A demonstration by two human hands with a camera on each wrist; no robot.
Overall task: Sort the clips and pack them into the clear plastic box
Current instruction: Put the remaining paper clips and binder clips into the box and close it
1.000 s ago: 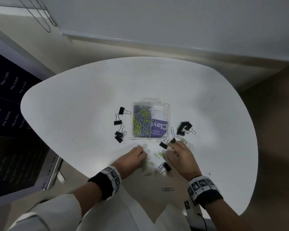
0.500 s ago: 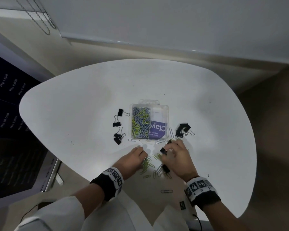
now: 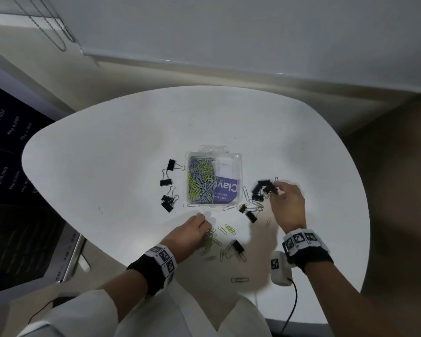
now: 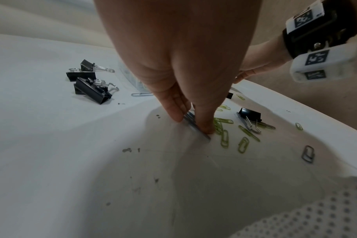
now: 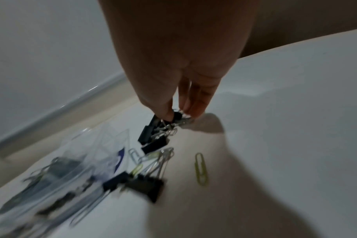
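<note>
The clear plastic box (image 3: 229, 158) lies mid-table; its left half holds grey and green paper clips, its right half shows a purple label. My right hand (image 3: 275, 190) is just right of the box and pinches a black binder clip (image 5: 176, 117) over a pile of binder clips (image 3: 259, 190). My left hand (image 4: 192, 124) pinches a small bundle of grey paper clips (image 4: 198, 128) against the table, in front of the box. Loose green paper clips (image 3: 212, 239) lie beside its fingers. More binder clips (image 3: 168, 188) lie left of the box.
One binder clip (image 3: 237, 246) lies on loose clips near the front, with two more (image 3: 247, 212) in front of the box's right corner. A lone grey paper clip (image 3: 240, 280) lies by the table's front edge. A dark screen (image 3: 15, 190) stands off the table's left edge.
My right hand took a black binder clip from the middle and carried it right and away to the pile beside the box. My left hand stayed at the loose clips.
</note>
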